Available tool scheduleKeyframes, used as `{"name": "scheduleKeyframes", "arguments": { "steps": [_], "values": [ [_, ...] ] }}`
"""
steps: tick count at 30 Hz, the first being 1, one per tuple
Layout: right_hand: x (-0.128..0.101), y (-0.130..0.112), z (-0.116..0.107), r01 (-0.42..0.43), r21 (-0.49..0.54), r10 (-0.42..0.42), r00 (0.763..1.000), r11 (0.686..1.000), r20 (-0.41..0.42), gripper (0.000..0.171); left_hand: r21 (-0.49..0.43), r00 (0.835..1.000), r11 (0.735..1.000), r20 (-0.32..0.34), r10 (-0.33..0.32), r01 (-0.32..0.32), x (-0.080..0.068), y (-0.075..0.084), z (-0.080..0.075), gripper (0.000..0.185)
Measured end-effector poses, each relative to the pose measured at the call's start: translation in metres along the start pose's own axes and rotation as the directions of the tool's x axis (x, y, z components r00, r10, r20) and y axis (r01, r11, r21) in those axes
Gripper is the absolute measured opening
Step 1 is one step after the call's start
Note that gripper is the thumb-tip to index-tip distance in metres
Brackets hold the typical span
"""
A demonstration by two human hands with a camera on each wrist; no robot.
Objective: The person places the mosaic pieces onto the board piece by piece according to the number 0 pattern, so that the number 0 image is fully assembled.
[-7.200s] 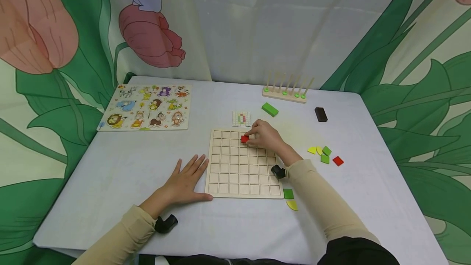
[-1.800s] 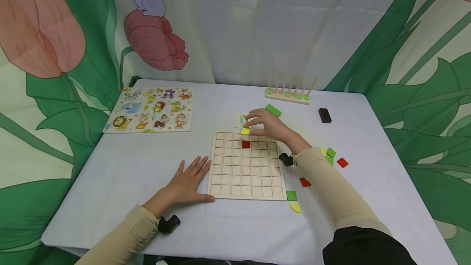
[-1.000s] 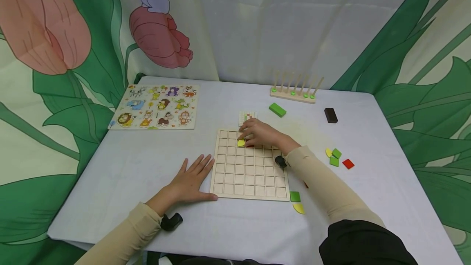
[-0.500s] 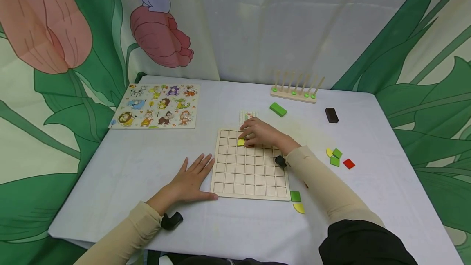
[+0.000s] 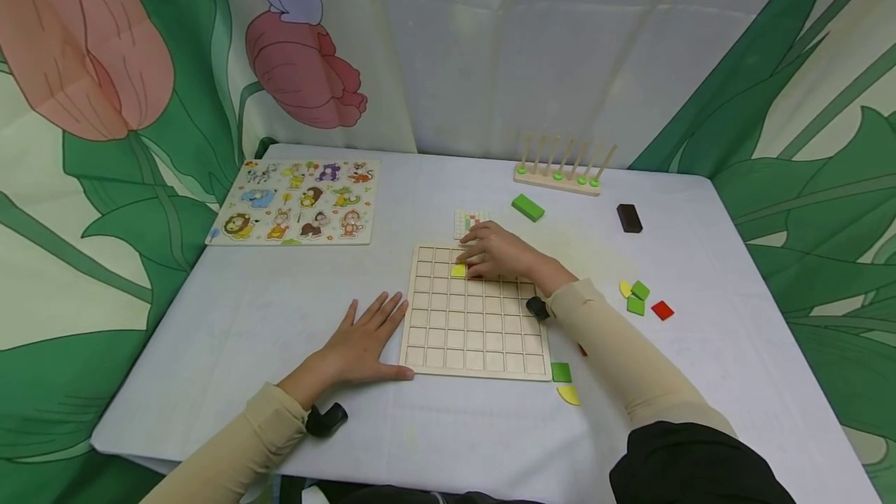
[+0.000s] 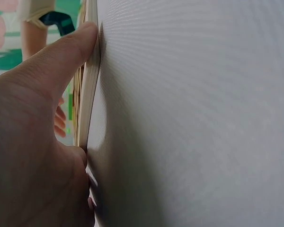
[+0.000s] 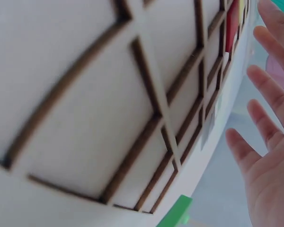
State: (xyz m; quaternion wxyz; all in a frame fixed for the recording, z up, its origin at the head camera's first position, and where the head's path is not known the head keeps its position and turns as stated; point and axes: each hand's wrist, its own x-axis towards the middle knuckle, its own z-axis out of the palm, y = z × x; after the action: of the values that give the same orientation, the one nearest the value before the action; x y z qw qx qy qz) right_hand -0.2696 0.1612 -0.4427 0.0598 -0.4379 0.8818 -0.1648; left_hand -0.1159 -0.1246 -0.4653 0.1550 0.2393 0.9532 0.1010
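A square wooden grid board (image 5: pixel 476 341) lies on the table in front of me. My left hand (image 5: pixel 364 348) lies flat with fingers spread at its left edge; in the left wrist view the thumb (image 6: pixel 80 45) touches the board's side. Over the top rows is my right hand (image 5: pixel 500 251), fingers loosely bent, fingertips right by a yellow tile (image 5: pixel 458 271) with a rounded corner that lies in a cell. The right wrist view shows the fingers apart, holding nothing. A red tile (image 7: pixel 232 26) sits in the board beside the yellow one; the hand hides it in the head view.
Behind the board lie a small pattern card (image 5: pixel 467 222) and a green block (image 5: pixel 528 208). Loose green (image 5: pixel 635 306), yellow and red tiles lie right of it. An animal puzzle (image 5: pixel 294 204), a peg stand (image 5: pixel 556 177) and a dark block (image 5: pixel 629 218) stand farther back.
The right hand set the red tile in the board, then brought a yellow tile into the cell left of it. Its fingertips have now eased off the yellow tile. The left hand keeps its place.
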Motion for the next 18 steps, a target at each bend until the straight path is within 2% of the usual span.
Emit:
{"name": "scheduleKeyframes", "arguments": {
  "steps": [7,11,18],
  "values": [
    [-0.007,-0.001,-0.006,-0.061,0.061,0.062,0.998,0.996,-0.016,0.035,-0.001,1.0,1.0,0.005,0.004,-0.004,0.0,0.003,-0.001,0.11],
    [-0.013,-0.003,-0.013,-0.089,0.062,0.09,0.996,0.994,-0.013,0.035,0.001,1.0,1.0,0.007,0.011,-0.011,0.001,0.003,-0.001,0.11],
    [-0.041,0.003,-0.038,-0.197,0.053,0.2,0.977,0.979,-0.073,0.037,0.001,1.0,1.0,0.007,0.001,-0.001,0.001,0.001,0.0,0.111]
  ]
}}
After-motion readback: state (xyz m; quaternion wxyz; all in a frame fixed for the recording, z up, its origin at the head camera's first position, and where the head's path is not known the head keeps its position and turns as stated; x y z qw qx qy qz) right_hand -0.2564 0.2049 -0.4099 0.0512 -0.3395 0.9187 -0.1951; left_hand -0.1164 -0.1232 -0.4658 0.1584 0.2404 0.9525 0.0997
